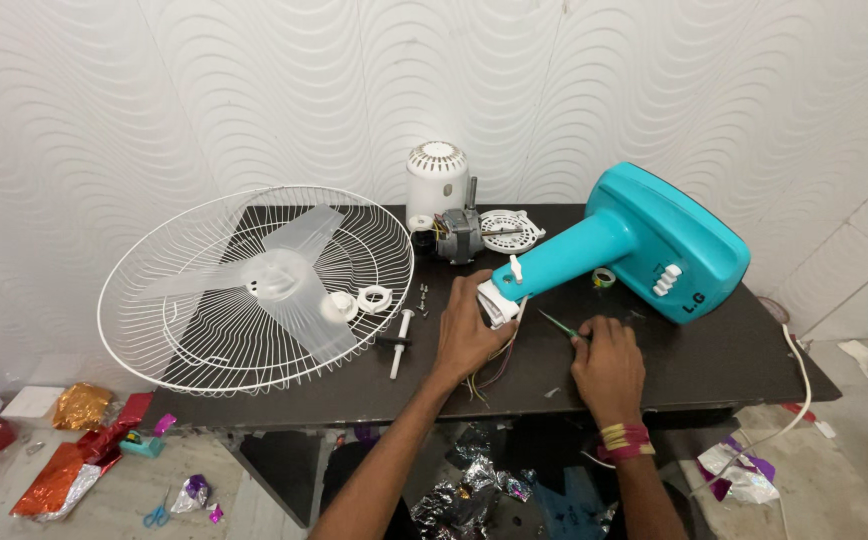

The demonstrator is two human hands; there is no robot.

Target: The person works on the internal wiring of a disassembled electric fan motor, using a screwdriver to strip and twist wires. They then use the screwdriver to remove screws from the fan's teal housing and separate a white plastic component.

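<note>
Gripping: my left hand [469, 335] clasps the white neck end of the teal fan stand [644, 245], steadying it on its side so the loose wires [494, 368] hang free toward me. Right hand [606, 362] pinches a green screwdriver [560, 325], tip aimed at that neck.

Items, placed from the stand:
- Table [734, 360], dark, beneath it.
- Fan guard [254, 290] holding the clear blade, far left, parked clear.
- Motor cover [437, 180], white, behind-left, upright.
- Motor [460, 235], just behind the neck.
- White-handled screwdriver [400, 340], left, near.
- Screws [423, 295], left, grouped.
</note>
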